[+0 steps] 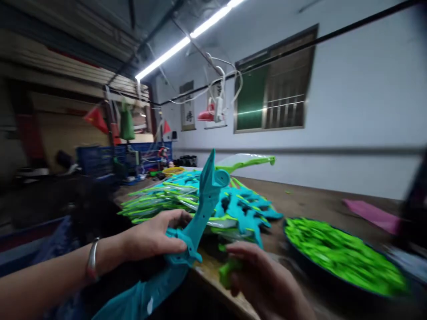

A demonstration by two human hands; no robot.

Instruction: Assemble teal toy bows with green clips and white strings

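My left hand [155, 238] is closed around a long teal plastic part [203, 209], thumb on top. One pointed end of the part rises up and the other slants down toward the lower left. In my right hand [263, 275], blurred by motion, is a small bright green plastic piece [228, 271], held at the fingertips just right of the teal part and apart from it. Behind both hands lies a pile of teal parts [243, 209] mixed with green-edged clear pieces [160, 198].
To the right a dark round tray [320, 271] holds a heap of small green pieces [343, 255]. A pink sheet [372, 215] lies on the brown table [310, 200] near the wall. A red lamp [207, 114] and white cables hang above. Blue bins [95, 162] stand at the back left.
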